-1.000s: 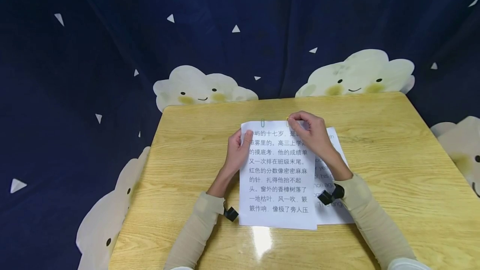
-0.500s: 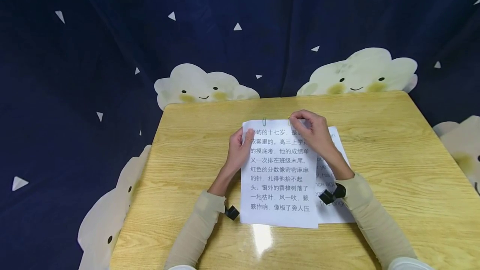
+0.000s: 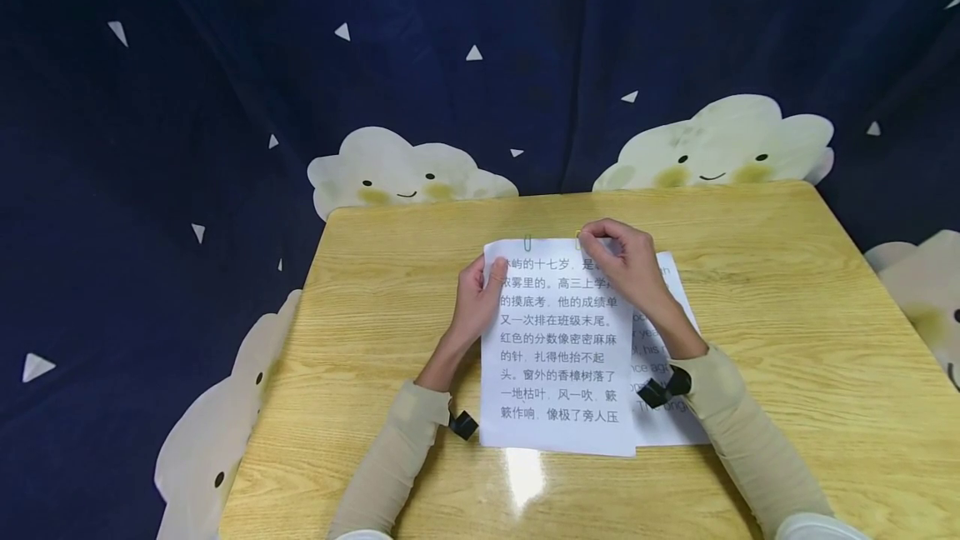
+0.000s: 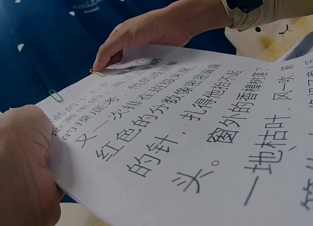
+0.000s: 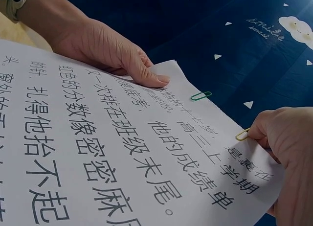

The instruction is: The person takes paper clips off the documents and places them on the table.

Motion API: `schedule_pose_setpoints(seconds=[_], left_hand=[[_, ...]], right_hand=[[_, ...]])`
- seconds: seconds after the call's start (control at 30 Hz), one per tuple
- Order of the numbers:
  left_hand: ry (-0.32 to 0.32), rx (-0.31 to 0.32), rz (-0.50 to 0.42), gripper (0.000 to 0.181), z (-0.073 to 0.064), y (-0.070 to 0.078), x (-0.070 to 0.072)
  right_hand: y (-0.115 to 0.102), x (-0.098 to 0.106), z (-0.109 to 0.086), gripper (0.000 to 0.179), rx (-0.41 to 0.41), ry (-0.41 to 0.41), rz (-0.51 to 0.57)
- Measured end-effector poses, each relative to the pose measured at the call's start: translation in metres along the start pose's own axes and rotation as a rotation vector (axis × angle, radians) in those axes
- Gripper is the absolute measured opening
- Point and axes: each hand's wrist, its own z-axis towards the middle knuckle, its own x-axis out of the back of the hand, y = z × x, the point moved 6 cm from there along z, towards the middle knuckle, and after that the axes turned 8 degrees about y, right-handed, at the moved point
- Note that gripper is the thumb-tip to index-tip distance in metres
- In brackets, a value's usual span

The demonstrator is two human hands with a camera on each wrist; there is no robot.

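Printed white paper (image 3: 558, 357) with large Chinese text is held up over the table; how many sheets it has cannot be told. My left hand (image 3: 477, 302) grips its upper left edge, thumb on the front and fingers behind. A green paper clip (image 5: 200, 96) sits on the top edge, left of centre. Further right along that edge is a yellow paper clip (image 5: 242, 134), partly on the paper. My right hand (image 3: 626, 265) pinches this yellow clip at the paper's edge with thumb and forefinger. Some of its fingers are hidden behind the paper in the right wrist view.
Another sheet (image 3: 667, 427) with English text lies on the wooden table (image 3: 787, 315), partly covered by the held paper and right forearm. A dark blue curtain (image 3: 420, 40) with clouds and white triangles hangs behind the table.
The head view shifts slightly. Both hands keep nearly the same places on the paper, and the right hand stays at the yellow paper clip.
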Motion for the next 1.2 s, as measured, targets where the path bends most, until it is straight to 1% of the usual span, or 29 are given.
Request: schedule_pose_setpoints(seconds=[0.27, 0.67, 0.73, 0.8, 0.87, 0.97, 1.03, 1.2], left_hand=[[-0.001, -0.007, -0.019, 0.027, 0.0001, -0.0001, 0.0002], [-0.001, -0.011, -0.010, 0.028, 0.0002, 0.0018, -0.0003], [0.001, -0.010, -0.011, 0.028, 0.0008, 0.0010, -0.0001], [0.004, -0.012, -0.017, 0.029, 0.0026, -0.0073, 0.0005], [0.007, -0.012, -0.014, 0.029, 0.0029, -0.0077, 0.0005], [0.008, -0.017, -0.011, 0.028, 0.0026, -0.0069, 0.0002], [0.008, -0.015, -0.004, 0.028, 0.0008, 0.0010, -0.0003], [0.008, -0.016, -0.010, 0.028, 0.0006, 0.0013, -0.0002]], right_hand=[[-0.0024, 0.0007, 0.0004, 0.008, -0.003, 0.001, -0.005], [-0.0008, 0.0006, -0.0001, 0.008, -0.006, 0.004, 0.003], [-0.0003, 0.0006, 0.0002, 0.008, -0.006, 0.008, 0.006], [0.0003, 0.0009, 0.0006, 0.009, -0.007, 0.013, 0.010], [0.0009, 0.0012, 0.0009, 0.009, -0.011, 0.017, 0.012], [0.0014, 0.0016, 0.0012, 0.010, -0.014, 0.022, 0.016], [0.0018, 0.0016, 0.0011, 0.010, -0.013, 0.023, 0.014], [0.0016, 0.0016, 0.0007, 0.010, -0.010, 0.022, 0.014]])
